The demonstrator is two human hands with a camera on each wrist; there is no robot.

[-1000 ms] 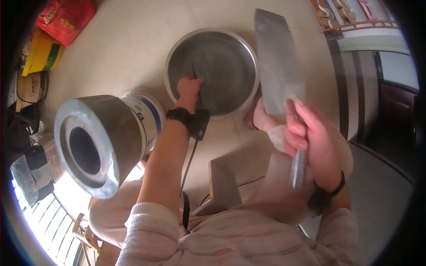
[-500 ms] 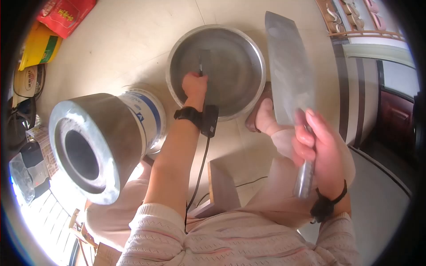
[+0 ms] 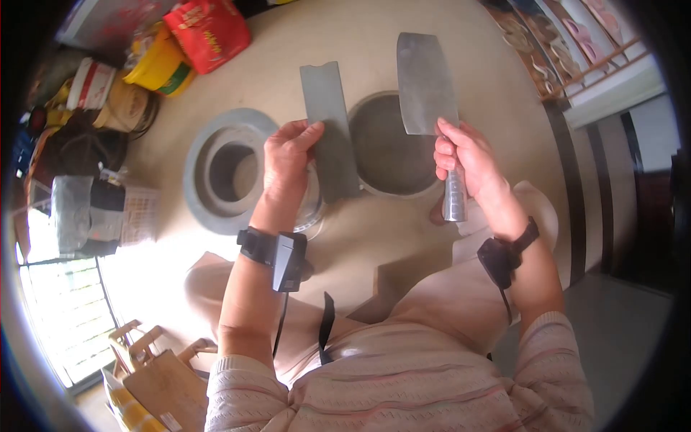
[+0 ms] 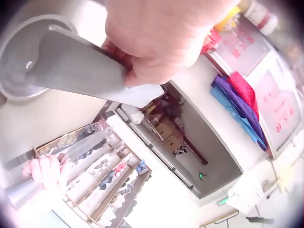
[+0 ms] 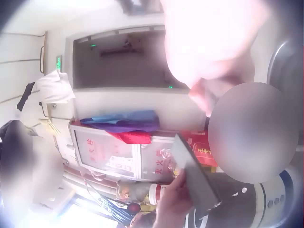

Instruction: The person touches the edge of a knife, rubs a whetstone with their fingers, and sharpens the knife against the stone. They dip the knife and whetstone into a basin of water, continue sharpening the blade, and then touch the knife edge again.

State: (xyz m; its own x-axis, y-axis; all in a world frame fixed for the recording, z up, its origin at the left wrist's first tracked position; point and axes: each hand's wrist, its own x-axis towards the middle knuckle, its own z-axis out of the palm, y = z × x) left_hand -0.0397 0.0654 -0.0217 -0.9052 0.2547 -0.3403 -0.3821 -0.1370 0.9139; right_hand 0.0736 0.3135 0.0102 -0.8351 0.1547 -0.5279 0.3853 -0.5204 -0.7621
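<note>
Above the floor (image 3: pixel 345 39), in the head view, my left hand (image 3: pixel 286 155) grips one flat grey slab (image 3: pixel 330 122) and my right hand (image 3: pixel 466 155) clasps one cleaver (image 3: pixel 426 86) by its handle, near one metal basin (image 3: pixel 381 158); I seem mid-handling, and moving either calls for a firm grip. Left wrist view: slab slanting, pinched. Right wrist view: one slab, tilted; cleaver unclear.

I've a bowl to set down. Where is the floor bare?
Beyond the basin, bare floor runs between the red bag and the shoe rack. It's crowded at left, around the yellow bucket, and near the basin, where the gray slab and cleaver are held.
</note>
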